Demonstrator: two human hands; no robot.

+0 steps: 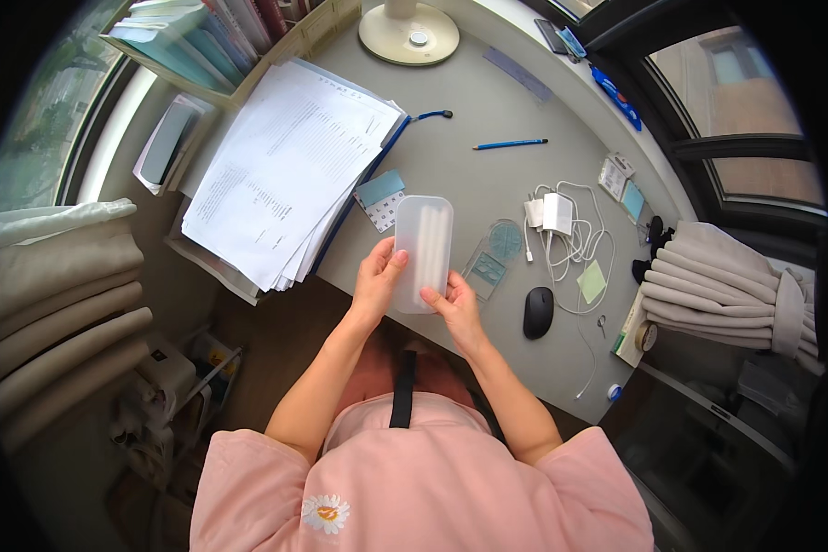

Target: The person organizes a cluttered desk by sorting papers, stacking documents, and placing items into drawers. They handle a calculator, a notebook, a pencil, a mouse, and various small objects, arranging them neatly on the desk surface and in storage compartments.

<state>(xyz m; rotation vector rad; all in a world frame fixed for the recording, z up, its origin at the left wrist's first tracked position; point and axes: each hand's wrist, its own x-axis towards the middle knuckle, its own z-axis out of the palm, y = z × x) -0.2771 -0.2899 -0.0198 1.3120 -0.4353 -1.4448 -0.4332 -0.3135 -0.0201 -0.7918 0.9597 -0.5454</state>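
Both hands hold a translucent plastic case (423, 214) above the front edge of the desk. My left hand (378, 276) grips its left side, thumb on top. At the lower right corner, my right hand (457, 308) has its thumb pressed on the face of the case. Pale long shapes show dimly through the plastic; I cannot tell what they are. Beyond the left hand lies a card with printed letters (385, 215), with a blue sticky-note pad (381, 186) at its top. Right of the case is a clear stencil-like plastic piece (490, 269) with blue-green parts.
A pile of printed sheets (283, 172) lies on a blue zip folder at left. On the grey desk (455, 131) are a blue pencil (510, 144), white chargers with tangled cables (557, 214), a black mouse (538, 312) and a lamp base (408, 34). Books (200, 41) stand at back left.
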